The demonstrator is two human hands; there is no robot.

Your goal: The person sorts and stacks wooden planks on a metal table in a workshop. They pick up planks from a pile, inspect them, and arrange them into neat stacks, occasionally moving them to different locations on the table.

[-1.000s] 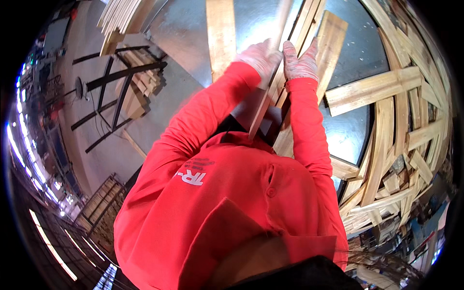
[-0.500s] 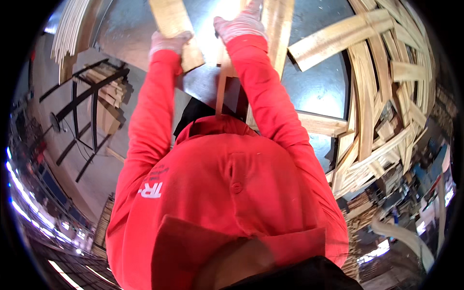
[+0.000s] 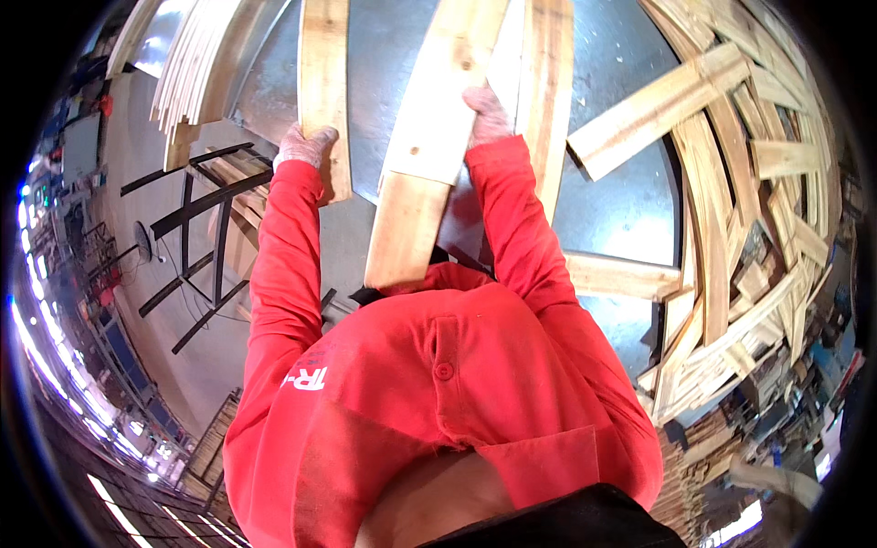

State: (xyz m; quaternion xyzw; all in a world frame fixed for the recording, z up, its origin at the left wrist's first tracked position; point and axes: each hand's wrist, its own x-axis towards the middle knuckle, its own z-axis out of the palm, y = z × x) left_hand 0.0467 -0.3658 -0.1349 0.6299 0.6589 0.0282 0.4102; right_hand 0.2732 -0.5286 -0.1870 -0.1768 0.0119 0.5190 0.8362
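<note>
My left hand (image 3: 305, 148), which looks covered by a thin pale glove, is closed around the near end of a wooden board (image 3: 325, 78). The board stretches away from me over the metal tabletop (image 3: 603, 183). With its thumb on top, my right hand (image 3: 490, 115) grips the right edge of a wider, knotted board (image 3: 438, 100); its other fingers are mostly hidden. A second plank (image 3: 402, 233) shows from under that board's near end and reaches toward my body. Just right of my right hand lies another long board (image 3: 546, 82).
Crossed boards (image 3: 658, 110) and a large jumbled heap of planks (image 3: 713, 219) cover the right side. One short board (image 3: 621, 276) lies near my right forearm. At the left are stacked thin strips (image 3: 196, 73) and a black metal frame (image 3: 215, 228) holding wood pieces.
My left hand's board has swung from slanted to nearly straight. My right hand now holds a knotted board, with a plank under it, between my arms.
</note>
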